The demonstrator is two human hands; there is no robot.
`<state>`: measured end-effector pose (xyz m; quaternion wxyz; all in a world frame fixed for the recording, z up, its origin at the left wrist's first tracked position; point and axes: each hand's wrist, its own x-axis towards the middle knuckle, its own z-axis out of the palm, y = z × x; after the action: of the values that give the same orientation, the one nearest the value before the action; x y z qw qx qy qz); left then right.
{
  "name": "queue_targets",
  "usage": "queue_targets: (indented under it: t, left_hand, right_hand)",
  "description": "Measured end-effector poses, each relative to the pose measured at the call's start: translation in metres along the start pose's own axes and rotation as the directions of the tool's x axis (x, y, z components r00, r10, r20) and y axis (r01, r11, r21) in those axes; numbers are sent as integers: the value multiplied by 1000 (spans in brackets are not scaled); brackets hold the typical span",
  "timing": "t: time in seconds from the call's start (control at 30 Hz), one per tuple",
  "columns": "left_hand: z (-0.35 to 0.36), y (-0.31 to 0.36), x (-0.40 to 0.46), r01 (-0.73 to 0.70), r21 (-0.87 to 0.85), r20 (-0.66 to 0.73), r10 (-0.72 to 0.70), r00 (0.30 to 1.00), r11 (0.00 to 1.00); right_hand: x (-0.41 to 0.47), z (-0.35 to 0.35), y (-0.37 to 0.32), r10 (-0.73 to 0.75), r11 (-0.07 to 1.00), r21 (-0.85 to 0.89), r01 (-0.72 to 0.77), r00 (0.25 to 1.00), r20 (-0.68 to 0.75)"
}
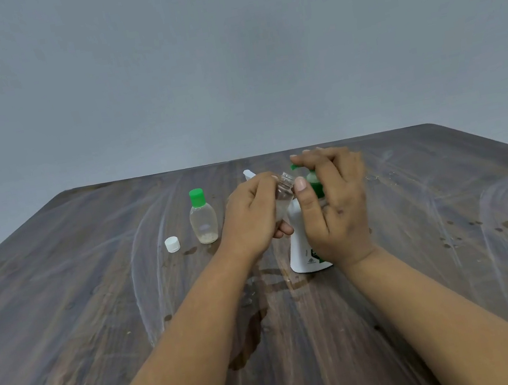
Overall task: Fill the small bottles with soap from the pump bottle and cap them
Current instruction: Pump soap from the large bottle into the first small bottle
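Left hand holds an uncapped small bottle tilted to the green pump; right hand presses it, fingers straight. The pump bottle stands on the tabletop, green-capped bottle leftward.

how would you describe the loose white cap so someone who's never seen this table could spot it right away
Start at the dark wooden table and find the small clear bottle with a green cap standing left of the person's left hand. Just left of that bottle's base lies the white cap, alone on the wood. It is the only loose cap, low and white, on no bottle.
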<state>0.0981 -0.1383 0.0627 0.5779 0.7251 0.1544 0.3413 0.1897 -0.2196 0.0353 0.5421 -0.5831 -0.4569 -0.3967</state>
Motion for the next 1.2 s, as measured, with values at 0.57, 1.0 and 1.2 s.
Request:
queue_targets:
  t: [0.57,1.0,1.2]
  left_hand:
    - [1,3,-1,8,-8,-8,-8,1000,1000]
    - [1,-1,1,2,24,-7,-2,1000,1000]
    - [0,-3,2,-10,20,-9,10,1000,1000]
  right_hand:
    - [-1,-4,-6,43,999,-23,-41,997,69]
    - [1,-4,-1,28,999,-24,-26,998,52]
    - [2,-2,-5,44,999,-23,-43,999,26]
